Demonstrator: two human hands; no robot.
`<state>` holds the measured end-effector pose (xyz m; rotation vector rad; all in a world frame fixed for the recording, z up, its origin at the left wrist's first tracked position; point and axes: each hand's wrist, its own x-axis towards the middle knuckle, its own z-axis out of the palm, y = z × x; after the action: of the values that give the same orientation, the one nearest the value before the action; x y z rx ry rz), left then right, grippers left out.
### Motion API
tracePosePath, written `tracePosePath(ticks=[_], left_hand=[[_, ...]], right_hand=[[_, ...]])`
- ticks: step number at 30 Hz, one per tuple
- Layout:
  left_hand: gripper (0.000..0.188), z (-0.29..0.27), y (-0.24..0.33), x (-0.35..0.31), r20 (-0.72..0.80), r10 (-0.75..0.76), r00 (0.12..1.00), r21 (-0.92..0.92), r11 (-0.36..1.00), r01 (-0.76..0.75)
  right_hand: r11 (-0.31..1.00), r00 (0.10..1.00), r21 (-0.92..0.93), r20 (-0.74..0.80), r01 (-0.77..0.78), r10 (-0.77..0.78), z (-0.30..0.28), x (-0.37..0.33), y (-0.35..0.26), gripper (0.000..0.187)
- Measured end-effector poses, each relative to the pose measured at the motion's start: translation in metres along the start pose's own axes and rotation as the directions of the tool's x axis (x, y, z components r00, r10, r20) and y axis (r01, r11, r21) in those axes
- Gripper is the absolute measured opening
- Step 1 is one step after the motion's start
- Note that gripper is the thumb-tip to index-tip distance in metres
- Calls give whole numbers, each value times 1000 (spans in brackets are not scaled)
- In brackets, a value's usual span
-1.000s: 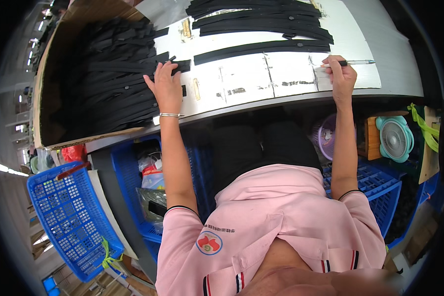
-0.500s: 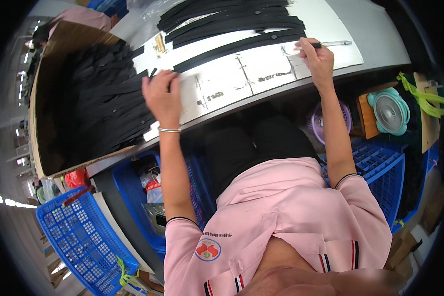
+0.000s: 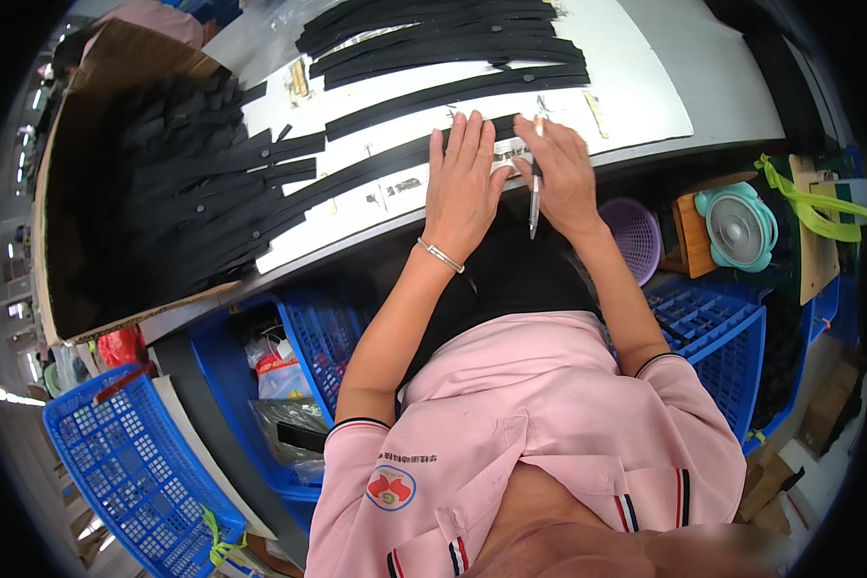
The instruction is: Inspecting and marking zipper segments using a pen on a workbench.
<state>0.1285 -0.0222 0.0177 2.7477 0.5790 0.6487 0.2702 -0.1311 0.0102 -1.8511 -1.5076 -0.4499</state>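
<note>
A long black fabric strip [image 3: 361, 173] runs from the cardboard box [image 3: 149, 46] across the front of a white marked board [image 3: 636, 108]. Flat on this strip lies my left hand [image 3: 460, 193], its fingers stretched out. My right hand [image 3: 561, 178] is beside it, fingertips at the strip's right end; whether they pinch the strip is unclear. A clear pen with a dark grip [image 3: 535, 197] is held in that hand, pointing back toward me. Farther up the board, another strip [image 3: 453, 99] lies alone below several layered black strips [image 3: 433, 53]. More black strips [image 3: 178, 178] fill the box.
Beneath the table edge stand a purple basket [image 3: 631, 241], a teal fan [image 3: 737, 226] and blue plastic crates [image 3: 713, 323]. A blue basket [image 3: 144, 462] is at the lower left. Small tan pieces [image 3: 300, 81] lie on the board. Another person's pink clothing shows at the far left.
A strip now lies along the board's front. My left hand has moved right from beside the box; my right hand has come left with the pen, which now points toward me.
</note>
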Motion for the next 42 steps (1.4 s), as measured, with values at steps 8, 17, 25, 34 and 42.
tracePosePath(ticks=[8,17,25,34,42], left_hand=[[65,-27,-19,-42,-10,-127,992,89,988,127],[60,-58,-57,-88,-132,-355,925,185,908,375],[56,-53,-64,-93,-184,-329,926,152,921,358],[58,-52,-63,-92,-209,-353,912,93,921,378],[56,-53,-63,-93,-222,-365,904,65,920,387]], right_hand=[[958,999,-285,-42,20,-33,-31,-19,56,48],[967,994,-246,-103,-65,40,-27,-27,66,35],[956,956,103,-71,-275,283,-17,19,5,27],[475,824,674,450,-566,344,55,81,-100,22],[665,889,620,428,-418,159,90,77,-100,25]])
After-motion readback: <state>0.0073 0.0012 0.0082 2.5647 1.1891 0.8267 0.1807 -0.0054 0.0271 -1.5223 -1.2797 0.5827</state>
